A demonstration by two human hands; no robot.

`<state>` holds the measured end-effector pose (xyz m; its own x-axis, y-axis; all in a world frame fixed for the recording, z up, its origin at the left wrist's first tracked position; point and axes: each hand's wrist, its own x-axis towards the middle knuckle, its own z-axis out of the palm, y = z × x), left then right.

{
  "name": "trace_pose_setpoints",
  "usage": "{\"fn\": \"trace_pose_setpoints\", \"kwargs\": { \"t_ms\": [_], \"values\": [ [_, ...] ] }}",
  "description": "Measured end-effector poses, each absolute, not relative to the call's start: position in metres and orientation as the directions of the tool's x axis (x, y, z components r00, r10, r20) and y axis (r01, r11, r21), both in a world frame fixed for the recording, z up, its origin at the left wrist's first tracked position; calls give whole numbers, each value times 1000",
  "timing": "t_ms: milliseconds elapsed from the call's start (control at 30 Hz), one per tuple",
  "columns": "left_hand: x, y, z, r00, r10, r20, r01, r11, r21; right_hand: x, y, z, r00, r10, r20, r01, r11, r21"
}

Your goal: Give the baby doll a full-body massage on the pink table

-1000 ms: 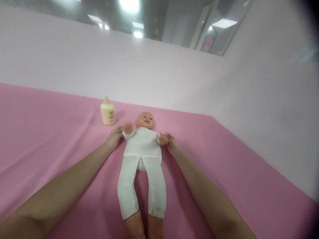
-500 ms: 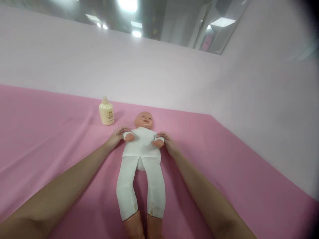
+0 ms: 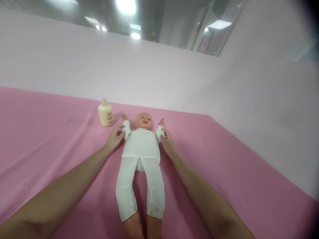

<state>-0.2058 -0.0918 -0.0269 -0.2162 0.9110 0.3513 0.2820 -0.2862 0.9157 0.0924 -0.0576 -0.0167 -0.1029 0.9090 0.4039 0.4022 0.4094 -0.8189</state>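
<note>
A baby doll [image 3: 141,146] in a white suit lies on its back on the pink sheet [image 3: 50,139], head towards the pale wall [image 3: 149,76]. The left hand [image 3: 114,136] grasps the doll's raised arm at the sleeve; the right hand [image 3: 167,142] grips the other raised arm likewise. A cream lotion bottle [image 3: 105,113] stands upright just beside the left hand, near the doll's head

One doll [image 3: 141,146], one cream bottle [image 3: 105,113], two hands [image 3: 115,136].
</note>
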Motion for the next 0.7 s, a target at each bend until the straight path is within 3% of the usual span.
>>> {"fn": "trace_pose_setpoints", "kwargs": {
  "t_ms": [300,500,700],
  "values": [
    [-211,-86,-33,-181,958,225,428,-129,895,96,-48,-23,-80,948,308,548,300,-781],
    [-212,-87,-32,-163,973,164,431,-80,899,99,-45,-30,-109,955,277,436,297,-849],
    [-212,-87,-35,-151,979,140,271,-95,958,100,-38,-33,-99,968,229,288,248,-925]
  ]
}}
